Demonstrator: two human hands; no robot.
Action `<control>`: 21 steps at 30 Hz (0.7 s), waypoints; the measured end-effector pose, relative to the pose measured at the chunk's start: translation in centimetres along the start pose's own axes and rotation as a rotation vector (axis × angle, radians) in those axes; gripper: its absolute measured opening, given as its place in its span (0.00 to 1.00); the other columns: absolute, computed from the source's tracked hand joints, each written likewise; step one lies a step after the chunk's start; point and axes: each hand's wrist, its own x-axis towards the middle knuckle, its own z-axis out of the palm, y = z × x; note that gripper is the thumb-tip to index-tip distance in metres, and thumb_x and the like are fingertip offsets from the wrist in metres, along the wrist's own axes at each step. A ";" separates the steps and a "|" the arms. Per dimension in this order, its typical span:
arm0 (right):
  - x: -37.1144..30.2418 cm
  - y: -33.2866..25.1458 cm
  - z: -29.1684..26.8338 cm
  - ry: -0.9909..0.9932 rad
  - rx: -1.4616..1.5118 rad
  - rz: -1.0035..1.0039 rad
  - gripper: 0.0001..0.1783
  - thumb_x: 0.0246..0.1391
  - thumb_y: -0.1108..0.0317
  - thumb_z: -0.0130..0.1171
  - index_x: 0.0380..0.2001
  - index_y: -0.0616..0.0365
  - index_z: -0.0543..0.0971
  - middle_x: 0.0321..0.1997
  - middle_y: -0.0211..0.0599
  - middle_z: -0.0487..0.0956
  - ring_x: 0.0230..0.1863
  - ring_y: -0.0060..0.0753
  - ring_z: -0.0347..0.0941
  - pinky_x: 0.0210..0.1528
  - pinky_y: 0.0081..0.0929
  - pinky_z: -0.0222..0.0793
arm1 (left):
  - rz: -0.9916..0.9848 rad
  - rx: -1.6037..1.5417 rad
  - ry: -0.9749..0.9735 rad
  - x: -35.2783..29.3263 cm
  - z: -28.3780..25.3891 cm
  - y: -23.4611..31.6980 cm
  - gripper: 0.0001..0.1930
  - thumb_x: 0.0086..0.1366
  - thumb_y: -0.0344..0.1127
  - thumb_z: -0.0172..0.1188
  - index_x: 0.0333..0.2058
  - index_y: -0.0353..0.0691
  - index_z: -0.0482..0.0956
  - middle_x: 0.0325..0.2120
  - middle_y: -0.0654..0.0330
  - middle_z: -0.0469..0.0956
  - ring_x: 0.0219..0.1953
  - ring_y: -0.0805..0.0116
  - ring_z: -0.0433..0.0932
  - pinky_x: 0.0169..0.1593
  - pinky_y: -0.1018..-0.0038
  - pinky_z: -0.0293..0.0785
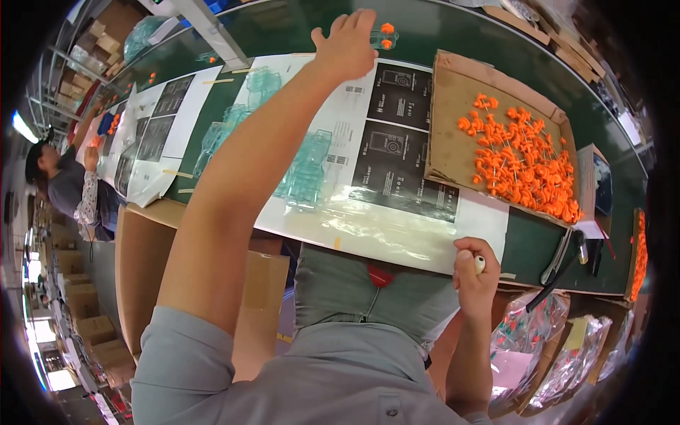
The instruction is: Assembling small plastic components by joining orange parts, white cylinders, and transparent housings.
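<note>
My left hand (347, 46) reaches across to the far side of the table, fingers apart, with nothing seen in it. Right beside it, a clear plastic piece (394, 40) bearing two orange parts lies on the dark green surface. At the near edge of the table, my right hand (477, 278) is closed around a small cream-coloured thing with a rounded end (480, 264); the fingers hide most of it. Several clear teal plastic pieces (304, 170) lie heaped under and beside my left forearm. To the right, a shallow cardboard tray (453, 106) holds many orange knobs with metal pins (524, 156).
A glossy printed sheet (340, 230) covers the table in front of me. A grey post (212, 32) rises at the far left. Black-handled tools (584, 248) lie at the right edge, above bagged boxes (528, 340). Another person (67, 177) works further left.
</note>
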 end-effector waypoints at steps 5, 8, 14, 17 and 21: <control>-0.4 0.0 -0.5 -0.004 0.066 -0.052 0.09 0.69 0.67 0.58 0.44 0.61 0.79 0.26 0.22 0.73 0.20 0.10 0.62 0.21 0.13 0.57 | -0.215 0.239 -0.265 1.4 -2.8 -5.1 0.29 0.64 0.36 0.63 0.63 0.49 0.69 0.61 0.50 0.74 0.65 0.49 0.71 0.63 0.46 0.67; -0.1 -0.7 -0.3 -0.019 0.041 -0.079 0.07 0.65 0.71 0.61 0.42 0.63 0.81 0.28 0.23 0.75 0.26 0.12 0.64 0.27 0.15 0.60 | -0.169 0.323 -0.555 -1.0 -5.3 -9.6 0.30 0.60 0.23 0.58 0.63 0.44 0.71 0.58 0.47 0.77 0.64 0.46 0.72 0.64 0.59 0.71; 0.5 -1.0 -0.2 -0.011 -0.007 -0.114 0.05 0.61 0.75 0.63 0.40 0.64 0.82 0.29 0.27 0.77 0.29 0.15 0.67 0.32 0.17 0.65 | 0.265 0.145 -0.704 -7.0 -8.7 -11.7 0.36 0.49 0.10 0.53 0.58 0.44 0.77 0.63 0.53 0.74 0.67 0.48 0.70 0.67 0.59 0.67; 0.3 -1.4 0.1 -0.012 -0.058 -0.143 0.06 0.64 0.71 0.61 0.39 0.64 0.81 0.30 0.22 0.76 0.30 0.12 0.65 0.32 0.15 0.62 | 0.333 0.241 -0.755 -7.8 -9.7 -11.4 0.37 0.49 0.11 0.56 0.60 0.45 0.76 0.64 0.55 0.73 0.67 0.49 0.70 0.68 0.59 0.65; 0.1 -1.3 0.4 0.025 -0.086 -0.171 0.06 0.63 0.72 0.61 0.39 0.64 0.82 0.30 0.23 0.76 0.31 0.13 0.66 0.33 0.16 0.64 | 0.357 0.211 -0.739 -8.2 -9.9 -12.0 0.38 0.51 0.14 0.62 0.63 0.45 0.73 0.65 0.53 0.73 0.66 0.49 0.71 0.70 0.57 0.63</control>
